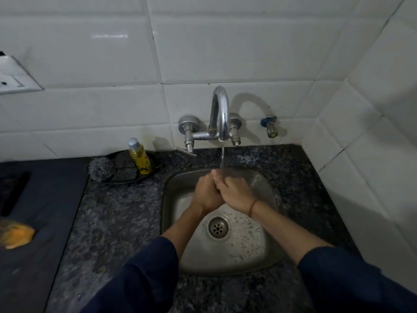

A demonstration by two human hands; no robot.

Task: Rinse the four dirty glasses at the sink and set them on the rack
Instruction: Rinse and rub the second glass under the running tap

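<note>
Both of my hands meet over the steel sink (168, 199), under a thin stream of water from the curved chrome tap (220, 114). A clear glass (259, 185) shows only faintly, lying tilted to the right of my knuckles. My right hand (235, 193) grips it with curled fingers. My left hand (206, 193) is curled against it at its near end, pressed to the right hand. The water lands where my fingers meet. No other glass and no rack are in view.
A yellow soap bottle (139, 157) and a steel scrubber (101, 169) sit on a black dish (126, 178) left of the sink. A dark raised surface (40, 199) with an orange object (17, 236) fills the left. Tiled walls close the back and right. A blue valve (269, 125) juts out.
</note>
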